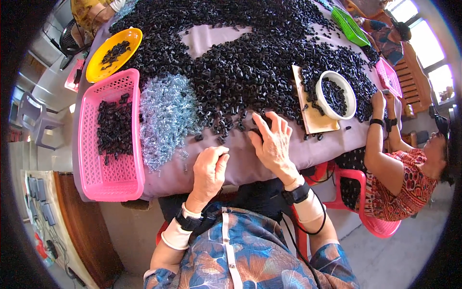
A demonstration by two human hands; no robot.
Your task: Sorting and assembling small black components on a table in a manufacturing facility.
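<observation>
A big heap of small black plastic tubes [250, 62] covers the mauve tablecloth [269, 154]. My right hand [272, 142] lies flat with fingers spread, its fingertips on loose black tubes at the near edge of the heap. My left hand [209, 171] is curled into a loose fist near the table's front edge, thumb against the fingers; whether it holds a small piece is hidden. A pile of small shiny metal springs [166, 118] lies just left of my left hand.
A pink basket [108, 183] with black tubes stands at the left, a yellow dish [96, 65] behind it. A white bowl [353, 96] on a tan board [317, 123] sits right. Another person [399, 173] sits at the right on a pink chair; green [349, 26] and pink [389, 77] baskets lie beyond.
</observation>
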